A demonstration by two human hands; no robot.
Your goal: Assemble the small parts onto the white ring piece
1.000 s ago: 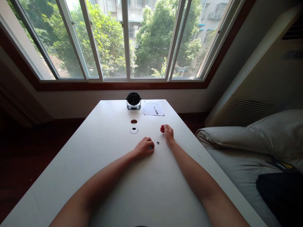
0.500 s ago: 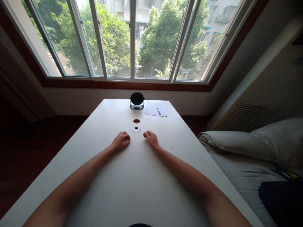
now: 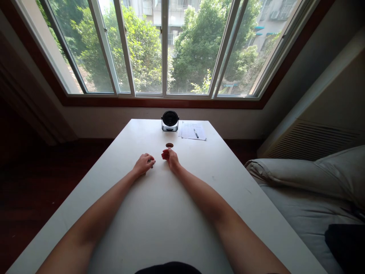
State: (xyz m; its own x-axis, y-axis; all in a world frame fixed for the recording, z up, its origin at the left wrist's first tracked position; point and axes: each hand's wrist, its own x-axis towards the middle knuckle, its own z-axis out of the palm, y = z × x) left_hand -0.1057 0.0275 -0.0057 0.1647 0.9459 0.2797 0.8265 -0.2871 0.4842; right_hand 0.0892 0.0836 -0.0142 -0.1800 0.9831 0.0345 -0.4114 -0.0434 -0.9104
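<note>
My left hand (image 3: 144, 163) is at the middle of the white table (image 3: 159, 213), its fingers curled round a small dark object (image 3: 149, 161) that is mostly hidden. Facing it across a small gap, my right hand (image 3: 171, 157) is cupped with its fingers apart, just on my side of the round hole (image 3: 169, 145) in the tabletop. Its thumb reaches close to the hole's near edge. The white ring-shaped cover seen earlier is hidden behind or under this hand, and I cannot tell whether the hand touches it.
A small black fan (image 3: 170, 120) stands at the table's far end. To its right are paper sheets (image 3: 190, 130) with a pen (image 3: 196, 133) on top. A window (image 3: 164, 49) is beyond, and a light sofa (image 3: 293, 205) runs along the right side.
My right hand has moved left and forward over the place of the white ring cover, and its fingers have spread. My left hand has shifted slightly away from me. The view has turned a little left.
</note>
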